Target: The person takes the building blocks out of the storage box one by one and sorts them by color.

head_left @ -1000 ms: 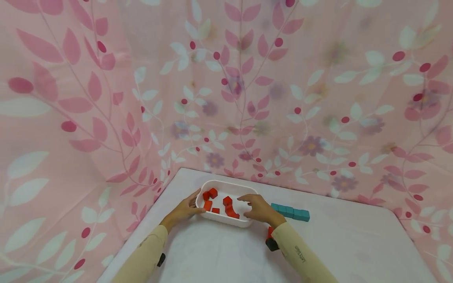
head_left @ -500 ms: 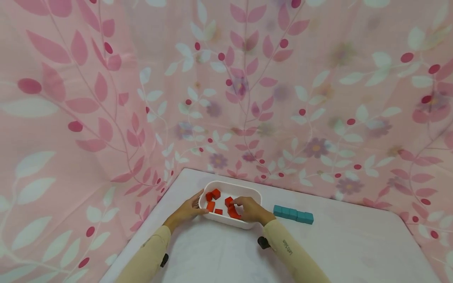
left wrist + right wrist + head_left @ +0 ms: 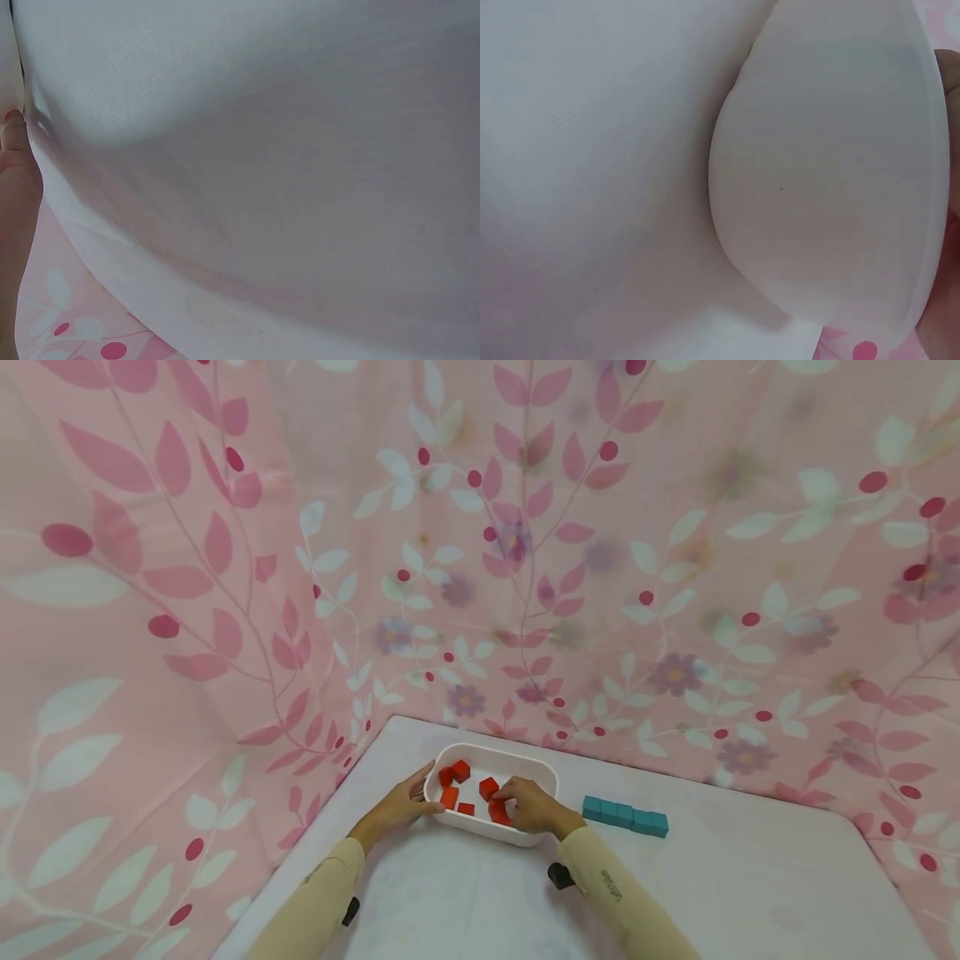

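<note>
White plastic, shallow and with rounded corners, the tray stands on the table covered with a white cloth, near its far left corner. Several small red cubes lie inside it. The right hand reaches over the near right edge of the tray, its fingers curled down onto a red cube at the near side of the tray; from the head view the fingertips seem to pinch this cube, but the contact itself is partly hidden under the hand. Just beyond these fingertips lies another red cube, and further to their left are three more red cubes, close to one another in the left part of the tray.

The left hand rests at the left end of the tray, with the thumb on the near rim and the fingers against the outer wall, so it holds the tray by its edge. In the left wrist view only the side of this hand and the white cloth can be seen. The right wrist view shows the outer wall of the tray from close by, and the cubes are not visible there.

To the right of the right hand, apart from the tray, a row of teal cubes lies on the cloth, cube touching cube. Behind the table hangs a pink curtain with leaf and flower pattern.
</note>
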Available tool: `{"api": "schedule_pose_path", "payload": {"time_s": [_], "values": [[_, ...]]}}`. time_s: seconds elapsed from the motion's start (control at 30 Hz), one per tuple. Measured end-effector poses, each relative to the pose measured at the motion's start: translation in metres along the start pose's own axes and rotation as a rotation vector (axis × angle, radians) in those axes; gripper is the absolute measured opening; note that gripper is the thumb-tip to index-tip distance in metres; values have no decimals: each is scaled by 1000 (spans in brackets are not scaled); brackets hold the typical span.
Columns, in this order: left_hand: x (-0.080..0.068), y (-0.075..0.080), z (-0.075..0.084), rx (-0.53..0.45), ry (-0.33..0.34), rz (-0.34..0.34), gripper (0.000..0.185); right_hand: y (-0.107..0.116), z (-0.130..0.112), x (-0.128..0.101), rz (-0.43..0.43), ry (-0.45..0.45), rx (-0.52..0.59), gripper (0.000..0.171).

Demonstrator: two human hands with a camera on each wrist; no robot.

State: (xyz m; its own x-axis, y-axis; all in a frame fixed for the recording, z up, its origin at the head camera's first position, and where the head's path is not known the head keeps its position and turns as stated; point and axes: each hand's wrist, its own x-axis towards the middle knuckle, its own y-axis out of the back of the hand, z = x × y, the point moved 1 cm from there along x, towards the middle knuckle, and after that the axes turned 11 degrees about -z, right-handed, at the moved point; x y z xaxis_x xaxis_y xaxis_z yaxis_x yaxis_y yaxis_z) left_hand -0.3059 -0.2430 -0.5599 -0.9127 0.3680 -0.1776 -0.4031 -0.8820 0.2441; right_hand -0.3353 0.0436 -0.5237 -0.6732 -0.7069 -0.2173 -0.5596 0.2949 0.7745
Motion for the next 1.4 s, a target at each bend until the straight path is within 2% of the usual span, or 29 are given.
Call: {"api": "schedule_pose_path", "payload": {"time_s": [0.27, 0.47, 0.63, 0.73, 0.97, 1.23, 1.4], "values": [[1, -3, 0, 3, 1, -6, 91, 3, 5, -5, 37, 11, 92, 47], [1, -3, -1, -2, 3, -5, 90, 7, 9, -13, 98, 14, 168, 51], [1, -1, -1, 5, -18, -6, 90, 14, 10, -25, 148, 85, 128, 55], [1, -1, -2, 7, -27, 0, 89, 19, 11, -34, 171, 105, 111, 57], [0, 0, -2, 6, -18, 4, 89, 31, 17, -61, 187, 89, 145, 63], [4, 2, -4, 24, -15, -12, 92, 40, 29, -97, 283, 40, 167, 63], [2, 1, -4, -19, -32, -20, 89, 38, 40, -117, 322, 19, 114, 63]]}}
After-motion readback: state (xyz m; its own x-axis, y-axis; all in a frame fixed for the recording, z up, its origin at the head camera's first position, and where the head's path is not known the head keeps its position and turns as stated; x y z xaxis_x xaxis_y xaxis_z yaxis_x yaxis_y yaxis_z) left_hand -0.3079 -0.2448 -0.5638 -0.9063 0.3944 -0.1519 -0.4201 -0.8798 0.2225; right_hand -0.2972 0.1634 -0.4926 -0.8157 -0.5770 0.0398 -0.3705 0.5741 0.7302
